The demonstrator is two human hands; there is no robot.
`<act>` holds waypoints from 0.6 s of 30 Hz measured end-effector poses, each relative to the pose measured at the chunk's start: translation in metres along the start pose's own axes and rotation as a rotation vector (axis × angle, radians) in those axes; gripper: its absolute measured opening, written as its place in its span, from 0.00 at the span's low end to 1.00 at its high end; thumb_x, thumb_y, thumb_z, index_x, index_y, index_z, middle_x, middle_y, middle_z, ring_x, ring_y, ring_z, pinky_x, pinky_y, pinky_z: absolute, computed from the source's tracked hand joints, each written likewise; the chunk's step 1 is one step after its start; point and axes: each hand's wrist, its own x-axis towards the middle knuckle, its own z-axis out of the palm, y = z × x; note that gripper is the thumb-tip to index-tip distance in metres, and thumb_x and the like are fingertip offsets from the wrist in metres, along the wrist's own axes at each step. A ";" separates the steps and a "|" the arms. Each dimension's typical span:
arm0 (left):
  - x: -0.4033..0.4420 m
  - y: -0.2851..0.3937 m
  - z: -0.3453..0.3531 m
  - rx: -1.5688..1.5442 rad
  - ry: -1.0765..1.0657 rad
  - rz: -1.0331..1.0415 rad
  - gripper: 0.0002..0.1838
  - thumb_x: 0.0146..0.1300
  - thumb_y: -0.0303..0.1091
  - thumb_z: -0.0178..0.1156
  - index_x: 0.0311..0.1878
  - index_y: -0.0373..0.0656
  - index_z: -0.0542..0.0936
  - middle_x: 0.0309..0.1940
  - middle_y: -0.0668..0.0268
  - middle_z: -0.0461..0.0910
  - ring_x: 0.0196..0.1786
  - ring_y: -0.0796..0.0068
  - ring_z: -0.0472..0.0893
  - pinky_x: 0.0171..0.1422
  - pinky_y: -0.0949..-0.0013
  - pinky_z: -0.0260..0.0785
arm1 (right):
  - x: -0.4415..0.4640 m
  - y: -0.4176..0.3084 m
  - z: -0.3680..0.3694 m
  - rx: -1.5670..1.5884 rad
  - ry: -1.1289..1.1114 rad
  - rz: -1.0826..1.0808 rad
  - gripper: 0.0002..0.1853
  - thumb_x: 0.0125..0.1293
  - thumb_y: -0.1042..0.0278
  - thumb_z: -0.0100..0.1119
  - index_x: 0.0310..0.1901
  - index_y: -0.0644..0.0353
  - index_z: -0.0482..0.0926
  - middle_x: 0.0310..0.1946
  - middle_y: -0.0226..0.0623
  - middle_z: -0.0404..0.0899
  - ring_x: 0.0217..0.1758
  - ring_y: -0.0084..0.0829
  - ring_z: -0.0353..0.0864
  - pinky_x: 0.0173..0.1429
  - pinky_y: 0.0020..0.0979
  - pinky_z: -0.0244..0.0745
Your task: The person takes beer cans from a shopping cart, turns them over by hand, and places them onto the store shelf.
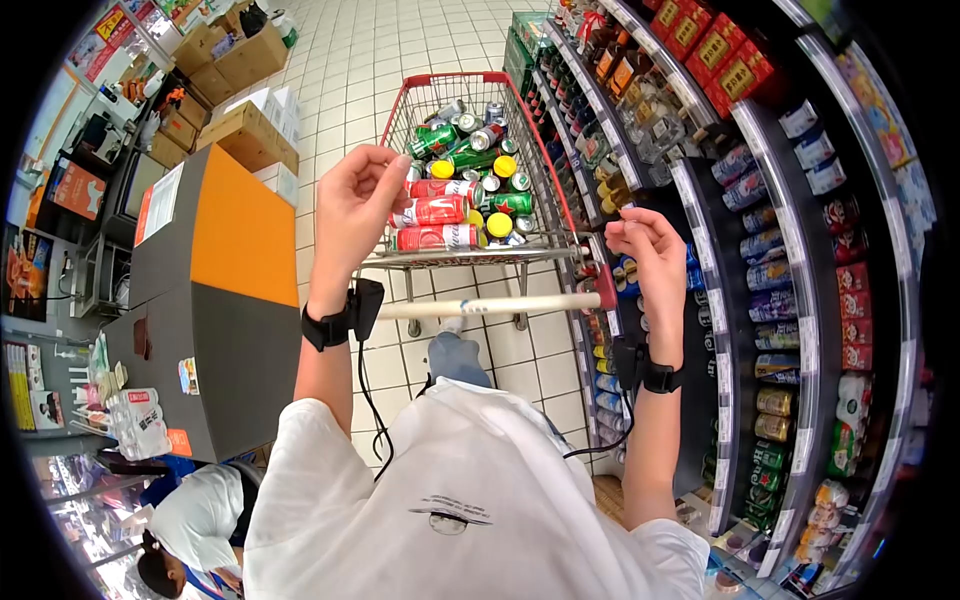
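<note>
our left grip (pixel 360 200) is raised, fingers half curled with the thumb near the index fingertip; we see nothing held in it. our right grip (pixel 652 250) is also raised, fingers loosely bent and part open, and we see nothing in its hold either. a black wristband (pixel 328 329) circles each wrist, with a dark cable hanging by each forearm. neither grip is on the pale handle (pixel 540 302) of the shopping cart (pixel 455 77), which stands just ahead of us on the tiled floor (pixel 345 60). the cans lie heaped in the cart's wire basket, many on their sides: red-and-white cans (pixel 430 211) toward the near left, green cans (pixel 512 203) at the centre and right, yellow tops (pixel 499 225) among them. to the right we note shelves (pixel 703 235) stocked with cans and, farther off, bottles (pixel 655 125). to the left is a grey and orange surface (pixel 240 350), with cartons (pixel 240 135) on its far side. at the near left, a second person (pixel 205 510) in a white top bends over.
</note>
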 end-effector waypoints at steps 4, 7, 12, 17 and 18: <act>0.057 -0.032 -0.014 -0.026 -0.054 0.008 0.08 0.70 0.30 0.63 0.40 0.33 0.80 0.23 0.69 0.80 0.27 0.85 0.80 0.31 0.80 0.71 | 0.042 0.009 0.034 -0.081 -0.044 0.114 0.10 0.72 0.74 0.55 0.51 0.68 0.79 0.41 0.41 0.87 0.42 0.25 0.86 0.48 0.26 0.81; 0.103 -0.069 -0.028 -0.059 -0.125 0.003 0.08 0.70 0.29 0.63 0.39 0.33 0.80 0.24 0.70 0.80 0.28 0.84 0.80 0.31 0.80 0.70 | 0.081 0.022 0.071 -0.268 -0.183 0.194 0.13 0.69 0.70 0.61 0.51 0.66 0.80 0.39 0.37 0.87 0.42 0.23 0.85 0.44 0.26 0.78; 0.173 -0.178 -0.025 0.318 -0.430 -0.148 0.13 0.63 0.36 0.67 0.40 0.34 0.81 0.29 0.58 0.84 0.31 0.69 0.84 0.36 0.64 0.75 | 0.164 0.076 0.143 -0.564 -0.474 0.409 0.18 0.65 0.63 0.68 0.52 0.64 0.80 0.38 0.36 0.86 0.39 0.22 0.82 0.44 0.26 0.77; 0.167 -0.305 -0.015 0.763 -0.889 -0.102 0.27 0.45 0.45 0.76 0.43 0.33 0.82 0.39 0.47 0.86 0.44 0.50 0.86 0.51 0.55 0.79 | 0.217 0.180 0.192 -0.861 -0.878 0.076 0.35 0.52 0.57 0.76 0.59 0.68 0.76 0.52 0.53 0.81 0.56 0.46 0.82 0.60 0.39 0.77; 0.164 -0.338 -0.007 0.882 -1.081 -0.355 0.36 0.37 0.47 0.79 0.49 0.34 0.80 0.46 0.48 0.84 0.51 0.50 0.84 0.55 0.54 0.79 | 0.220 0.193 0.195 -0.952 -0.932 0.035 0.37 0.50 0.57 0.77 0.60 0.68 0.75 0.56 0.54 0.79 0.60 0.48 0.78 0.64 0.40 0.74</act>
